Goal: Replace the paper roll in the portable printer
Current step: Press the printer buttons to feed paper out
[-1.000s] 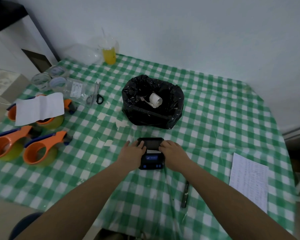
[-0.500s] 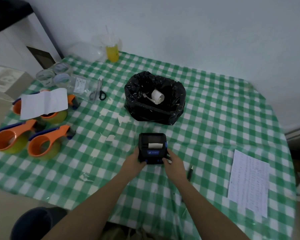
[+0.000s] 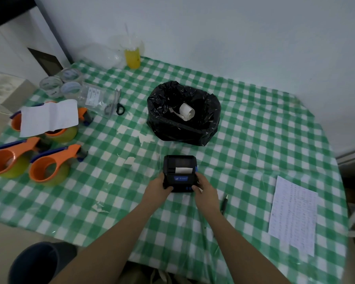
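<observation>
Printer lid shut, paper showing

Printer [image 3: 179,173] is gripped at both sides by left hand [image 3: 157,186] & right hand [image 3: 203,187], on tablecloth [image 3: 254,140]. Lid, propped open a sec ago, now closed; paper strip [image 3: 183,170] is fed out — swap prob. near done.

Single head view, looking forward-down, near, over table [image 3: 254,140].

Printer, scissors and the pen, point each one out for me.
printer [image 3: 179,173], head view, on its blue label panel.
scissors [image 3: 116,103], head view, where blades meet handles.
pen [image 3: 224,204], head view, on its dark barrel.
</observation>
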`<state>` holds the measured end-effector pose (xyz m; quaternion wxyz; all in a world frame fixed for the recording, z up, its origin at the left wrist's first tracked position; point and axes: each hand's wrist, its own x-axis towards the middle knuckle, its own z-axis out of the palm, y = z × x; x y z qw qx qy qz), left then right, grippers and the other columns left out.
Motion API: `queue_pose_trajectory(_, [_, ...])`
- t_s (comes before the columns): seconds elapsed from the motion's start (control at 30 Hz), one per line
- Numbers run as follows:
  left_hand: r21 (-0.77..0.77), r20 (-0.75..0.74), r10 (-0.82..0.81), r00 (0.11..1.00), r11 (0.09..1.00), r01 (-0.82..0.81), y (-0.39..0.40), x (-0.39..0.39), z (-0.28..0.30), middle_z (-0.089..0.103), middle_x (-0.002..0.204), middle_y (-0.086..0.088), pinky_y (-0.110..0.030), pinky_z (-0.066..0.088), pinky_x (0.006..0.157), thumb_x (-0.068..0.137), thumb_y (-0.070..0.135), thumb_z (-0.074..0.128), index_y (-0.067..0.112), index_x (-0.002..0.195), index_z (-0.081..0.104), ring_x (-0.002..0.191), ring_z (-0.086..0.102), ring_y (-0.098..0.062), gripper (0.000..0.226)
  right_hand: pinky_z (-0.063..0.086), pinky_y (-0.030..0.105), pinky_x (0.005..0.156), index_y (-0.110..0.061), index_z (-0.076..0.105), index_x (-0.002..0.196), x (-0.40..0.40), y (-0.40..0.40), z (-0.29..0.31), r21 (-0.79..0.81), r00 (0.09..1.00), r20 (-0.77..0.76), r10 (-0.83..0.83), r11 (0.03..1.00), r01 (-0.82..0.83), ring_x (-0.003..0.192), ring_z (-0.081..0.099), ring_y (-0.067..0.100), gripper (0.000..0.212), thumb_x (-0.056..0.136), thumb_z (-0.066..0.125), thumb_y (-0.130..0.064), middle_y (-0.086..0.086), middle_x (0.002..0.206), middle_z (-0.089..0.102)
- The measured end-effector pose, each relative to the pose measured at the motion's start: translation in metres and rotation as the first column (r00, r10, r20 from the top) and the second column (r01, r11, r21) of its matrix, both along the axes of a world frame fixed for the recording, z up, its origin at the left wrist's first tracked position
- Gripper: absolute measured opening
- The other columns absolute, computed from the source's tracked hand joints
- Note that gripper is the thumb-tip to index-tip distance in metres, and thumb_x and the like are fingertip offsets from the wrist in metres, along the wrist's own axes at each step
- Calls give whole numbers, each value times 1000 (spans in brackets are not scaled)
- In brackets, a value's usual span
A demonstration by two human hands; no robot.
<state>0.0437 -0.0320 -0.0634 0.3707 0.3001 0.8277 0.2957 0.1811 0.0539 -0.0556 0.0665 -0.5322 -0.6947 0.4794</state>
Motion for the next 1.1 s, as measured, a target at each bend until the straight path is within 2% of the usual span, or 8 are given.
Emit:
queue_pose_trajectory(0.13, [9, 4, -12, 1000, 1000, 12, -1, -1, -1, 65, 119, -18, -42, 52, 91, 84, 12, 63, 8, 133, 43, 108, 62, -32, 53, 45, 25, 84, -24, 41, 139, 0, 0, 1, 8, 1000, 23, 15, 1000, -15, 110, 61, 24, 49, 94, 50, -7, 10, 127, 62])
queue_pose_trajectory(0.5, [25, -1, -25, 1000, 999, 25, -1, -2, -2, 65, 118, -18, -42, 52, 92, 84, 11, 63, 7, 131, 45, 107, 62, -32, 51, 41, 22, 83, -22, 42, 139, 0, 2, 5, -25, 999, 25, 23, 999, -22, 112, 59, 23, 48, 94, 50, -6, 9, 131, 59])
queue_pose_trajectory(0.77, [21, -9, -26, 1000, 999, 26, -2, -1, -2, 66, 117, -18, -39, 52, 90, 84, 11, 62, 9, 133, 44, 107, 62, -31, 53, 41, 22, 85, -21, 42, 138, 1, 2, 6, -21, 999, 23, 28, 999, -28, 117, 57, 23, 47, 94, 50, -6, 9, 133, 58])
queue_pose_trajectory(0.93, [7, -20, -33, 999, 999, 34, -1, -2, -2, 66, 117, -17, -36, 50, 87, 85, 12, 62, 9, 134, 43, 106, 62, -31, 53, 43, 28, 93, -21, 43, 138, 0, 3, 6, -20, 999, 29, 36, 999, -35, 121, 55, 23, 47, 94, 50, -7, 10, 135, 57])
queue_pose_trajectory(1.1, [11, -5, -34, 999, 999, 34, -1, -4, -3, 66, 116, -18, -34, 50, 86, 83, 11, 64, 8, 132, 45, 105, 63, -31, 52, 42, 26, 92, -21, 43, 138, 1, 3, 6, -28, 999, 22, 30, 999, -29, 120, 55, 23, 47, 94, 50, -6, 10, 134, 57])
